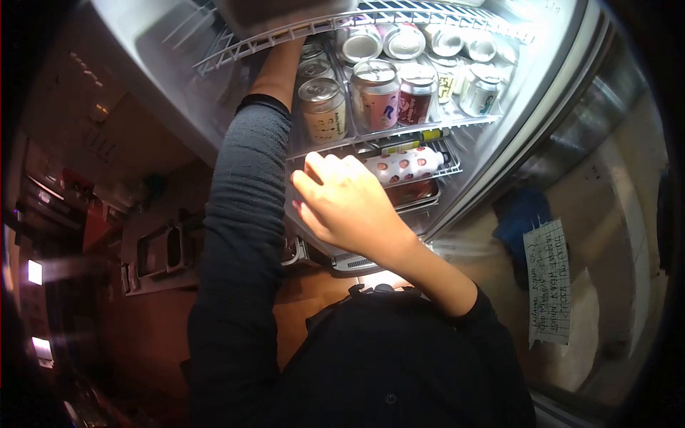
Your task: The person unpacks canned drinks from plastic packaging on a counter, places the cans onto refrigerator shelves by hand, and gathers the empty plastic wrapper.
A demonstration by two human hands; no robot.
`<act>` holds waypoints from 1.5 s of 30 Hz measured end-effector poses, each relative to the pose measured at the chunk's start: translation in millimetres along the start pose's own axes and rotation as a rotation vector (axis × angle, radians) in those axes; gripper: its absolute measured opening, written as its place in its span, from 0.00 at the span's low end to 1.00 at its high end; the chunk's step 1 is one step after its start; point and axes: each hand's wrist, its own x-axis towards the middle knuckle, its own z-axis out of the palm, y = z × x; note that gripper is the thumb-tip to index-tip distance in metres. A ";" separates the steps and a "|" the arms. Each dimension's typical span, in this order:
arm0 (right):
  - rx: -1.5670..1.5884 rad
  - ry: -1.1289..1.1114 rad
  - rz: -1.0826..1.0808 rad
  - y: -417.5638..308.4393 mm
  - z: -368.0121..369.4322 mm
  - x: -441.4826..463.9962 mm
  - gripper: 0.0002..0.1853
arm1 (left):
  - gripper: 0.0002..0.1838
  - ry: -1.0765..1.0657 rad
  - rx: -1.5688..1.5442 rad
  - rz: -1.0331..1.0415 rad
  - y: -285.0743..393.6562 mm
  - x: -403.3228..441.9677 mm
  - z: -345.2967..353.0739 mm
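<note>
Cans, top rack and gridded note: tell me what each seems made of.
Cans: likely aluminium, judging by the shiny silver lids and rims; whether the coloured sides are printed or wrapped, I can't tell.
Top rack: probably metal wire with a white coating, from its thin, even bars.
Note: apparently paper, matte, with grid lines and dark writing.

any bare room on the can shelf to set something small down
A small bare patch shows at the front of the can shelf, between the dark red can and the rightmost front can. Farther left is crowded: the pink can and cream can stand near the front, and the left forearm reaches in beside them.
</note>
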 end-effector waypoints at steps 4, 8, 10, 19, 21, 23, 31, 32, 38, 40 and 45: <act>0.005 0.025 0.013 3.2 2.2 -7.9 0.10 | 0.34 -0.007 0.007 -0.002 0.3 6.6 4.8; 0.030 0.030 0.045 9.2 -1.6 -15.4 0.10 | 0.35 -0.013 0.008 0.001 -2.9 5.1 5.8; 0.062 0.027 0.050 11.4 -2.3 -18.9 0.10 | 0.36 -0.015 0.008 -0.002 -5.4 3.9 5.3; 0.170 -0.083 0.040 12.4 -10.1 -16.1 0.11 | 0.38 -0.016 0.005 -0.035 -9.8 -7.7 -8.6; 0.215 -0.086 0.020 11.2 -10.7 -13.0 0.11 | 0.38 -0.015 0.007 -0.043 -9.9 -14.0 -12.8; 0.264 -0.102 -0.006 10.2 -11.4 -9.6 0.11 | 0.38 -0.008 0.005 -0.054 -9.1 -19.8 -16.9; 0.498 -0.259 -0.100 17.0 -18.5 -4.7 0.12 | 0.40 -0.043 -0.066 -0.145 8.3 -54.4 -43.6; 0.525 -0.281 -0.117 16.2 -17.6 -4.3 0.12 | 0.40 -0.057 -0.088 -0.173 12.3 -59.8 -53.8; 0.585 -0.594 -0.232 -12.0 4.9 -3.9 0.17 | 0.46 0.055 -0.098 -0.504 66.9 -145.8 -106.7; 0.641 -0.669 -0.320 -39.2 16.5 -7.9 0.15 | 0.39 -0.052 -0.545 -0.543 75.3 -172.4 -160.2; 0.629 -0.900 -0.548 -124.8 52.1 -51.3 0.18 | 0.26 0.114 -0.588 -0.210 83.6 -277.8 -242.2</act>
